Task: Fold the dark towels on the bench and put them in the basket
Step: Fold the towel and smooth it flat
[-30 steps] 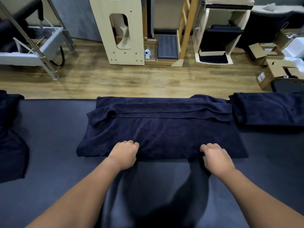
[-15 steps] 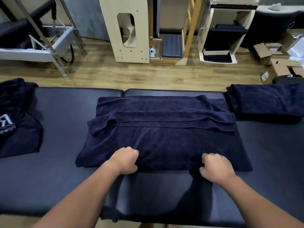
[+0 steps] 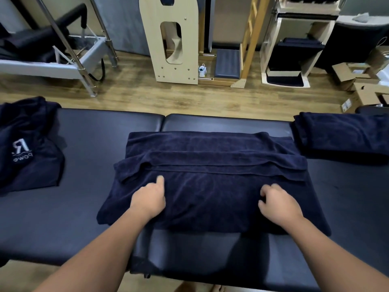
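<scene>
Lying under both fingers (image 3: pixel 160 180): towel (image 3: pixel 212 186)

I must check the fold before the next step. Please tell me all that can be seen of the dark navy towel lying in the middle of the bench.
The dark navy terry towel lies flat across the middle of the black padded bench, partly folded: its far part is doubled toward the person, leaving hemmed edges in a long horizontal seam line. The left end of this flap is rumpled. The near edge lies short of the bench's front edge. The left hand and the right hand rest on its near half.
</scene>
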The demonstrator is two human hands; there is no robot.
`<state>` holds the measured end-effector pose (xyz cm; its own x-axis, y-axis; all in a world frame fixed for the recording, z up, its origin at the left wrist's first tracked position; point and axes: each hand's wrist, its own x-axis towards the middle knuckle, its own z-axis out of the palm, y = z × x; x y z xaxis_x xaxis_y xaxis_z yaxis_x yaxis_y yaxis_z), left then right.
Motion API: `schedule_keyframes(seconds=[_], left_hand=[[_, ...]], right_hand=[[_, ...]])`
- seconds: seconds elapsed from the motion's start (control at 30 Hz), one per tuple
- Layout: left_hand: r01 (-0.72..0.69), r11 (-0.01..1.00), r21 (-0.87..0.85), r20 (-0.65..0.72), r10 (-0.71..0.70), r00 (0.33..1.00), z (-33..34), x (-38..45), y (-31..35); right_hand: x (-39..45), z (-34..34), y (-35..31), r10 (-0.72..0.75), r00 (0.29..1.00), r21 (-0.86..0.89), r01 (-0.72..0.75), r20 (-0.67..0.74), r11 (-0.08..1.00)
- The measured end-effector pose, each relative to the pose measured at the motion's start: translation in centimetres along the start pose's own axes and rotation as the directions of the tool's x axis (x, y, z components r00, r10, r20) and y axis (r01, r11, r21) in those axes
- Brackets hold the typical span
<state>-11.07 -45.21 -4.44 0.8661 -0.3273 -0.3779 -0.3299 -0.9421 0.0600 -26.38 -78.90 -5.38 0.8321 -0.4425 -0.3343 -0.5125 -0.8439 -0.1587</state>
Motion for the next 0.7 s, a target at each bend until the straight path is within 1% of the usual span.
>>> schedule_keyframes(seconds=[0.03, 0.1, 0.17, 0.27, 0.33, 0.4, 0.47, 0.53, 0.6, 0.7], left_hand=[[0.049, 0.999, 0.004, -0.041, -0.048, 0.998, -0.1, 0.4, -0.5], [0.147, 0.989, -0.021, -0.096, -0.149, 0.984, -0.6, 1.2, -1.4], [0.222, 0.972, -0.073, -0.121, -0.230, 0.966, -0.8, 2.7, -2.3], [0.317, 0.943, -0.104, -0.098, -0.327, 0.940, -1.0, 5.3, -3.6], [0.323, 0.939, -0.122, -0.104, -0.336, 0.936, -1.3, 6.9, -4.1], [0.315, 0.940, -0.132, -0.134, -0.332, 0.934, -2.4, 8.0, -4.5], [0.308, 0.942, -0.129, -0.185, -0.328, 0.926, -3.7, 9.1, -5.1], [0.309, 0.941, -0.137, -0.251, -0.335, 0.908, -4.9, 10.4, -5.9], [0.301, 0.945, -0.130, -0.315, -0.327, 0.891, -6.2, 11.8, -6.5], [0.280, 0.953, -0.117, -0.361, -0.303, 0.882, -8.0, 14.5, -6.8]], right_hand=[[0.9, -0.1, -0.1, -0.014, 0.999, -0.027, 0.012, -0.048, 1.000], [2.6, -0.4, -0.4, -0.002, 0.995, -0.041, -0.002, -0.100, 0.999], [4.5, -0.8, -0.9, 0.032, 0.995, -0.070, -0.038, -0.091, 0.997], [7.0, -1.0, -1.6, 0.072, 0.994, -0.147, -0.083, -0.077, 0.986], [8.5, -1.1, -1.8, 0.086, 0.990, -0.183, -0.104, -0.108, 0.978], [9.7, -1.5, -1.8, 0.062, 0.984, -0.235, -0.100, -0.167, 0.967], [10.8, -1.9, -1.6, 0.009, 0.973, -0.308, -0.082, -0.229, 0.948], [12.1, -2.5, -1.2, -0.025, 0.967, -0.366, -0.072, -0.253, 0.928], [13.6, -3.4, -0.9, -0.047, 0.952, -0.335, -0.060, -0.302, 0.940], [16.3, -5.1, -1.1, -0.081, 0.914, -0.279, -0.036, -0.397, 0.960]])
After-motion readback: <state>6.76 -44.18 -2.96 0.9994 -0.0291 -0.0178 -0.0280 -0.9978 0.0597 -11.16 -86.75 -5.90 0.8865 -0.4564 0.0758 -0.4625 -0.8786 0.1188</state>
